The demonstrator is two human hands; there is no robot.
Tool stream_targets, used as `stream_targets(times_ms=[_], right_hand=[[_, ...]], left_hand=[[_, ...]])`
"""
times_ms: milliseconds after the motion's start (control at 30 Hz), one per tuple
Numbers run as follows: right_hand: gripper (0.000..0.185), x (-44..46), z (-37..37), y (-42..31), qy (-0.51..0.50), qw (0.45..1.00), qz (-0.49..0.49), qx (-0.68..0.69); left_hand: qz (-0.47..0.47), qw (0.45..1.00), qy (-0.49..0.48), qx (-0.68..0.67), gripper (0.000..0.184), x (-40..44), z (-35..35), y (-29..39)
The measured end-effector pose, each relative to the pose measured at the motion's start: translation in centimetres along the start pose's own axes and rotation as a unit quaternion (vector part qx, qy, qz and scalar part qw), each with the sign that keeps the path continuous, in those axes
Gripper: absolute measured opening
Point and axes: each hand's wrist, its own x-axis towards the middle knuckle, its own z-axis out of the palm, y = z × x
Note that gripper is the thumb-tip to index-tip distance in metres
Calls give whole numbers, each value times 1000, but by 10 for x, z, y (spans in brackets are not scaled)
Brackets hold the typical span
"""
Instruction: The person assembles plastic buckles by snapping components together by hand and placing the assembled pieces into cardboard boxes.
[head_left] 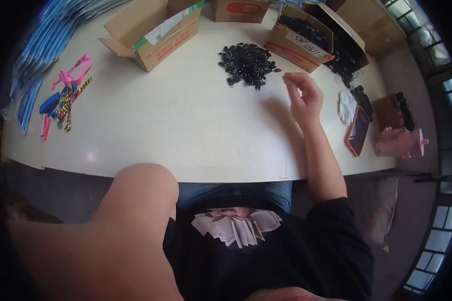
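My right hand (306, 100) hovers over the white table just right of a loose pile of small black plastic pieces (248, 64), which look like clips or buckles with shiny metal parts. Its fingers are curled, with the tips brought together; anything between them is too small to make out. My left arm (140, 200) is bent, its elbow at the table's front edge, and the hand lies outside the picture. Behind the pile, an open cardboard box (301, 52) holds many more black pieces.
An open cardboard box (168, 45) stands back left. Blue plastic packs (42, 55) are stacked along the left edge, near pink and patterned straps (68, 100). To the right lie crumpled tissue (346, 107), a phone (357, 131) and a pink cup (399, 143).
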Motion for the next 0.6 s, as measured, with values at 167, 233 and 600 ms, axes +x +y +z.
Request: stream_targets(times_ms=[167, 233, 600], right_hand=[[9, -1, -3, -5, -14, 1000, -8, -4], [9, -1, -5, -3, -4, 1000, 2, 4], [8, -5, -1, -3, -25, 999, 26, 10]], left_hand=[[0, 1000, 7, -12, 23, -5, -2, -1], [2, 1000, 8, -13, 23, -6, -1, -1], [3, 1000, 16, -17, 24, -12, 2, -4]])
